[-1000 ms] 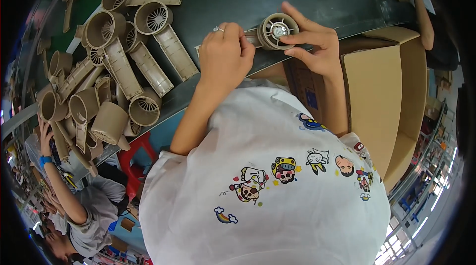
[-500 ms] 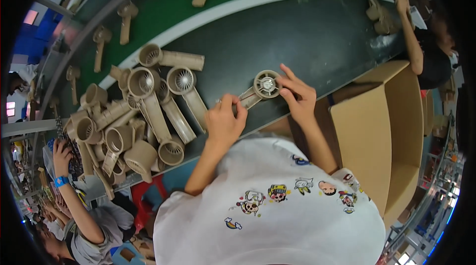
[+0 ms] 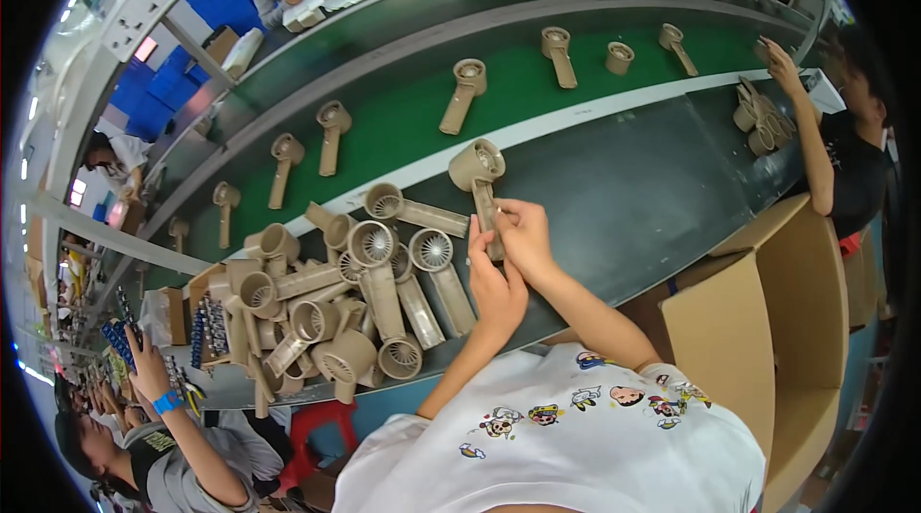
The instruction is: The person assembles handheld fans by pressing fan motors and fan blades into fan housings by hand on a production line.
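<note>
Tan housing in both hands, centre of frame

Holding tan housing (image 3: 477,168) by its handle, round cup toward top of frame, with pale hub inside cup. Gripping lower handle with left hand (image 3: 498,294), half closed; pinching handle's side with right hand (image 3: 527,239), fingers curled, exact contact partly hidden. Got loose housings (image 3: 384,294) piled at lower left, with radial slats inside several open cups. Got more spaced along green belt (image 3: 393,132) across upper frame. Also seeing open cardboard box (image 3: 726,333) at right; can't make out its bottom.
</note>
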{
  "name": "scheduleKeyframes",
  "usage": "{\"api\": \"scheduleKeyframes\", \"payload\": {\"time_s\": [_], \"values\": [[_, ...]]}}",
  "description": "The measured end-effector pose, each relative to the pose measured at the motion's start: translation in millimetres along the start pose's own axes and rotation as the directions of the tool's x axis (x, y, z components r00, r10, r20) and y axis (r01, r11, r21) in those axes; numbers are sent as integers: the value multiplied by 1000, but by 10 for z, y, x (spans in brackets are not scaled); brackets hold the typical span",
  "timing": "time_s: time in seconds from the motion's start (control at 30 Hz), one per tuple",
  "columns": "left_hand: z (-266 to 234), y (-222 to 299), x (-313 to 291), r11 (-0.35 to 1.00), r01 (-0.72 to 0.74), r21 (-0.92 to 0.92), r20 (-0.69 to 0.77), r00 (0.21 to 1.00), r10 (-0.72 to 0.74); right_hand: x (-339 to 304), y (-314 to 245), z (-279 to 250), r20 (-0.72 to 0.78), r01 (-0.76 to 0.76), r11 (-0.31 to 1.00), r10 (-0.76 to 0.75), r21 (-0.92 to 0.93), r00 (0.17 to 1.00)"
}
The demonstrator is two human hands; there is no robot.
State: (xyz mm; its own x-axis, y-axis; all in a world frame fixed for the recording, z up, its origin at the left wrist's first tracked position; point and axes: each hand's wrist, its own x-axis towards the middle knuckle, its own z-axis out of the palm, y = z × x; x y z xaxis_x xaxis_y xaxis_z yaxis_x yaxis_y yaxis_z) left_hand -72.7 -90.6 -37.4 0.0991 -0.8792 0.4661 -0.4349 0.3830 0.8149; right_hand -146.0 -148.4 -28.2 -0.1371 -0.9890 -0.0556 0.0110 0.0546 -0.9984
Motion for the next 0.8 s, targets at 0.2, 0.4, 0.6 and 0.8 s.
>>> {"api": "scheduleKeyframes", "payload": {"time_s": [0.2,0.4,0.6,0.8], "values": [[-106,19,-45,989,-10,-150,-22,1000,7,1029,45,903,-61,332,929,-345,-162,937],[-64,54,-167,969,-117,-219,-10,993,118,2100,238,1828,-41,400,788,-472,-469,881],[-15,29,-188,960,-167,-226,-81,985,152,2664,349,1818,-131,313,821,-419,-477,898],[-181,-57,-334,930,-321,-177,-157,942,295,1533,31,1347,214,513,785,-466,-347,858]]}}
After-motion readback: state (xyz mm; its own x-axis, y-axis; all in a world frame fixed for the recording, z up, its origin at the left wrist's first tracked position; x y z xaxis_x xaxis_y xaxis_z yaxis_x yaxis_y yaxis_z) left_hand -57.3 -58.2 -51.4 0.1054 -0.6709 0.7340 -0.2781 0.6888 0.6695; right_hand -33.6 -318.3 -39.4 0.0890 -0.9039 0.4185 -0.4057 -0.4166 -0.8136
